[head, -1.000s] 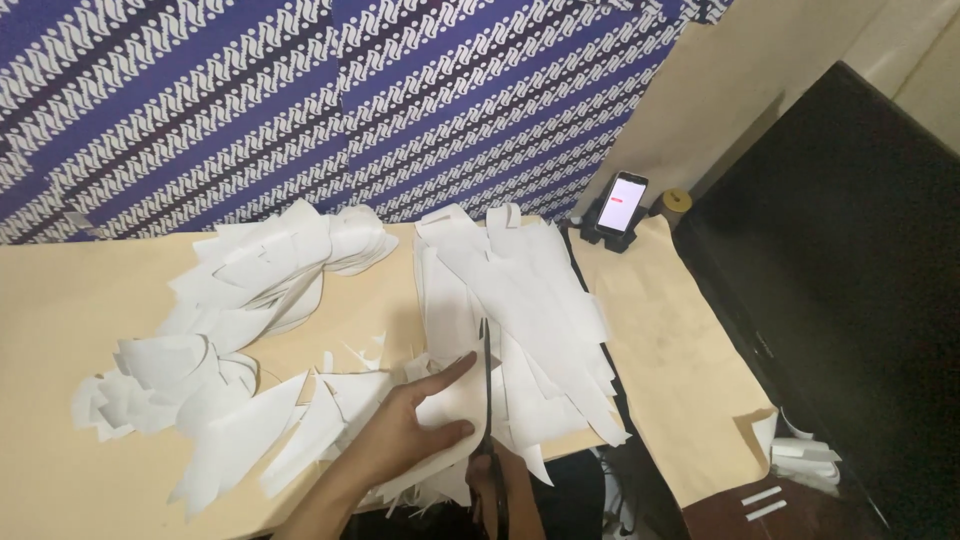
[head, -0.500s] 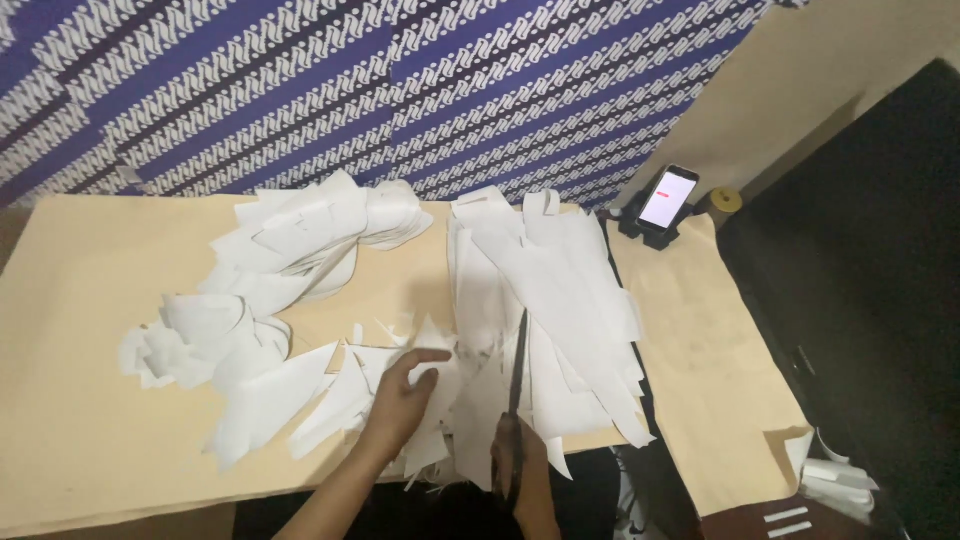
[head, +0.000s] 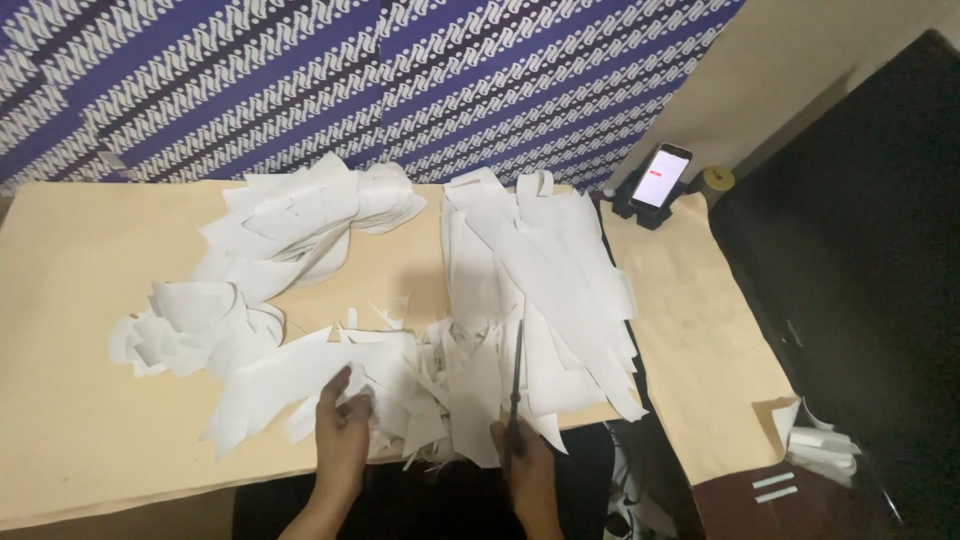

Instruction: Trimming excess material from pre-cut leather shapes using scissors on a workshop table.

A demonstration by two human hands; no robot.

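Note:
My right hand (head: pixel 527 468) grips a pair of dark scissors (head: pixel 515 385) at the near edge of the tan table (head: pixel 80 300). The blades point away from me over a stack of long white paper strips (head: pixel 540 270). My left hand (head: pixel 343 432) lies flat on white paper cut pieces (head: pixel 300 375) near the front edge, fingers spread a little. Small white scraps (head: pixel 430 390) lie between my two hands. A heap of curled white offcuts (head: pixel 290 240) covers the middle and left of the table.
A phone (head: pixel 661 177) with a lit screen leans on a dark stand at the back right. Blue and white patterned cloth (head: pixel 350 80) hangs behind the table. A second tan board (head: pixel 700 340) lies to the right, with white bits (head: pixel 820 445) beside it.
The view has shifted, so the table sits lower and further right in the frame. My left hand slid left and nearer to me on the paper. The scissors stay upright in my right hand.

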